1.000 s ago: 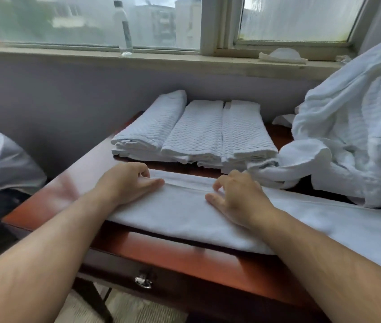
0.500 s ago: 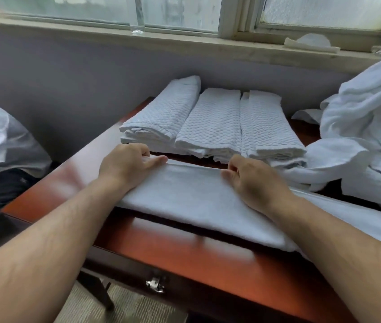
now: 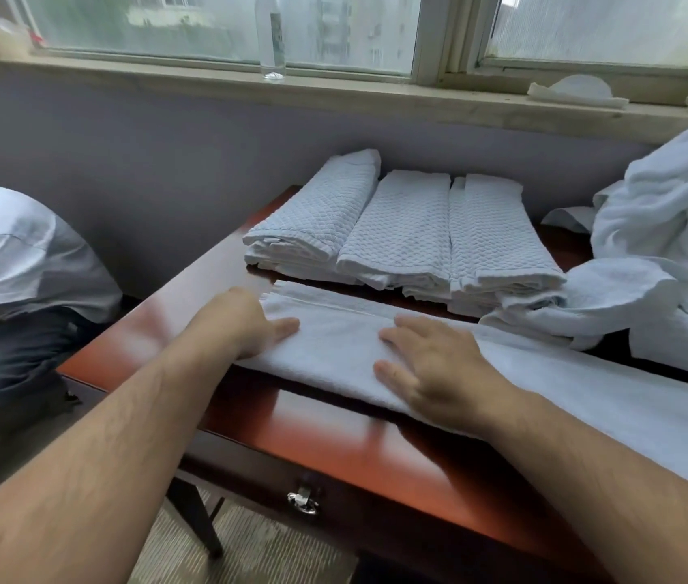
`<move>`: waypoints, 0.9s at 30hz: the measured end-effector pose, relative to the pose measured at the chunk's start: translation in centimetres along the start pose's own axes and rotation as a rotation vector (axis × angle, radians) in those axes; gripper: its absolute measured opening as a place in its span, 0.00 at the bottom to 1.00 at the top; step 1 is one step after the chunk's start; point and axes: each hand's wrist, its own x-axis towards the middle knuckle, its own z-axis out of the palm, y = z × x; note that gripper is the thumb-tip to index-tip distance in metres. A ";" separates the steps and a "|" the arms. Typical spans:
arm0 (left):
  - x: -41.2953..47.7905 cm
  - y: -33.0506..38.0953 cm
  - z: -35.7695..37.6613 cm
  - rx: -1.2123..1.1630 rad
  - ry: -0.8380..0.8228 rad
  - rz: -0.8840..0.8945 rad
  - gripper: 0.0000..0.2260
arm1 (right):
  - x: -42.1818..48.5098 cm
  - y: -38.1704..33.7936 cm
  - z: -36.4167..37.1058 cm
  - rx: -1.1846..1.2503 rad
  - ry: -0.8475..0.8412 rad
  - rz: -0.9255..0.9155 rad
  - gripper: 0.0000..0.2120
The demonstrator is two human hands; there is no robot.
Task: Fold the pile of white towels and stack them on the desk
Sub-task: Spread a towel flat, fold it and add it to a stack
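Palm down, right hand [image 3: 430,364] presses the towel [image 3: 333,351] at centre, fingers straight, holding nothing; left hand [image 3: 249,326] covers its end, blurred, grip unclear; towel runs off right.

**Daylit Room, Desk Under the Window**

A grey-lilac painted wall [image 3: 165,162] runs beneath a beige stone windowsill [image 3: 333,94] and a wide white-framed window [image 3: 354,31], whose streaked panes admit soft daylight. A glossy reddish-brown wooden desk [image 3: 333,448] with a silver metal drawer pull [image 3: 303,501] stands on beige striped carpet [image 3: 249,554].
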 end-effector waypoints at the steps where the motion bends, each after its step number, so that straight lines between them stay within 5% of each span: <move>1: -0.1 0.2 -0.2 0.033 -0.006 0.017 0.28 | -0.2 -0.2 0.5 -0.032 -0.045 -0.004 0.30; 9: -0.5 0.1 -1.3 -0.117 -0.021 0.101 0.21 | -1.7 -1.1 1.1 -0.039 -0.094 -0.010 0.33; 15: -3.1 -0.9 -3.0 -0.917 -0.353 -0.127 0.19 | -3.5 -1.7 0.9 0.126 -0.004 -0.030 0.26; 19: -6.4 1.4 -6.5 -1.164 -0.503 0.024 0.15 | -4.4 -1.9 -1.0 0.628 0.321 0.093 0.18; 23: -10.3 7.5 -8.8 -1.232 -0.587 0.268 0.10 | -5.1 -1.5 -4.2 1.528 0.073 0.333 0.30; 27: -13.7 15.6 -6.9 -1.038 -0.554 0.400 0.08 | -8.1 1.7 -6.5 1.930 -0.042 0.271 0.45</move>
